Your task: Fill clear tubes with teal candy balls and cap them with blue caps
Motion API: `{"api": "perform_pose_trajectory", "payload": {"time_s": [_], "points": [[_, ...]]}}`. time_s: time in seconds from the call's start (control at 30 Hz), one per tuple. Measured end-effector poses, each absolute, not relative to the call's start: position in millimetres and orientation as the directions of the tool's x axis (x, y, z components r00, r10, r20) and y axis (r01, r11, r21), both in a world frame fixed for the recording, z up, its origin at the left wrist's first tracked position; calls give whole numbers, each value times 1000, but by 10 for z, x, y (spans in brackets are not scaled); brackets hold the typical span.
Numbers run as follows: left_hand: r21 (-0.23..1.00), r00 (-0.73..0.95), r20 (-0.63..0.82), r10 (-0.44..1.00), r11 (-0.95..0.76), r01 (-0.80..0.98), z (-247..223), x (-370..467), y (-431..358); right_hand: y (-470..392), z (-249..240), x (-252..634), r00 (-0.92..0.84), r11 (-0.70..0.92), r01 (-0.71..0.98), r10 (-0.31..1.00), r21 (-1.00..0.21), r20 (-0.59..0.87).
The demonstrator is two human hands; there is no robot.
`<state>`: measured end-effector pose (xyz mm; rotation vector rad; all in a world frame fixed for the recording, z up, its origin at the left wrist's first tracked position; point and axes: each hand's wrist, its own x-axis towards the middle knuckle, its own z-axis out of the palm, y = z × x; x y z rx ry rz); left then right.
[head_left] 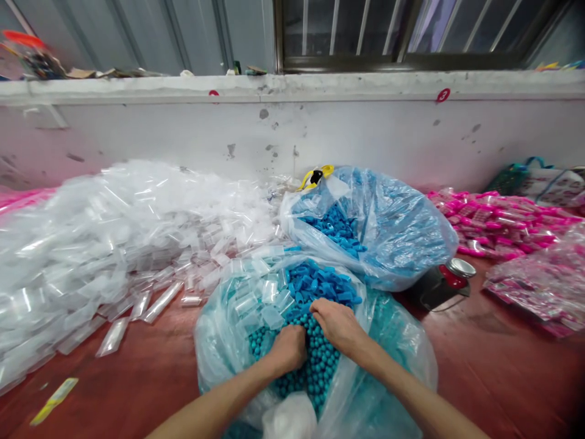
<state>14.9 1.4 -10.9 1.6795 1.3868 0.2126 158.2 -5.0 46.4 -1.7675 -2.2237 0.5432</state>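
An open plastic bag (219, 341) in front of me holds teal beads (320, 369), blue plastic pieces (320, 281) and clear sleeves (247, 303). Over the beads, my left hand (290, 347) is curled with its fingertips hidden among or behind them. My right hand (337, 323) is closed in a pinch at the border between the beads and the blue pieces; what it pinches, if anything, is too small to tell.
Clear sleeves (59, 286) are heaped at the left. A second bag (402, 225) of blue pieces stands behind. Pink packets (503, 222) and a dark box (434, 289) lie right. A yellow cutter (55, 400) rests on the red table (132, 390).
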Motion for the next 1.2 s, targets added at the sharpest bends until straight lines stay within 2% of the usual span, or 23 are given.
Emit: {"api": "perform_pose_trajectory", "payload": {"time_s": [0.07,0.17,0.23,0.33,0.4,0.5,0.6,0.8,0.9,0.97,1.03,1.2], "points": [[781,351,-430,832,148,607,-155,176,72,-9,428,1577,-263,227,898,964,-377,-46],[853,378,-445,812,256,455,-135,93,77,37,402,1646,-268,243,900,963,-361,-21],[896,397,-434,809,342,284,-80,18,46,54,416,1682,-254,243,908,967,-340,11],[879,425,-423,801,477,-24,23,-75,-5,94,444,1624,-317,326,907,945,-266,80],[853,439,-416,796,510,-115,85,-125,-30,147,425,1514,-422,431,882,902,-193,87],[862,444,-383,810,486,-145,155,-190,-57,237,316,1340,-520,521,848,853,-101,39],[888,434,-342,833,437,-140,180,-228,-72,282,196,1257,-505,508,859,862,-69,45],[898,430,-395,812,440,-7,85,-204,-74,169,257,1363,-438,444,891,896,-97,79],[912,400,-363,841,409,-31,46,-170,-79,8,326,1391,-496,505,855,862,-113,103],[915,392,-344,853,398,-64,39,-160,-88,-103,345,1394,-560,570,808,821,-148,109],[920,391,-319,863,382,-92,33,-162,-100,-182,361,1404,-598,597,760,797,-257,85],[930,427,-271,863,348,-114,6,-182,-127,-194,423,1447,-522,415,547,848,-728,91]]}}
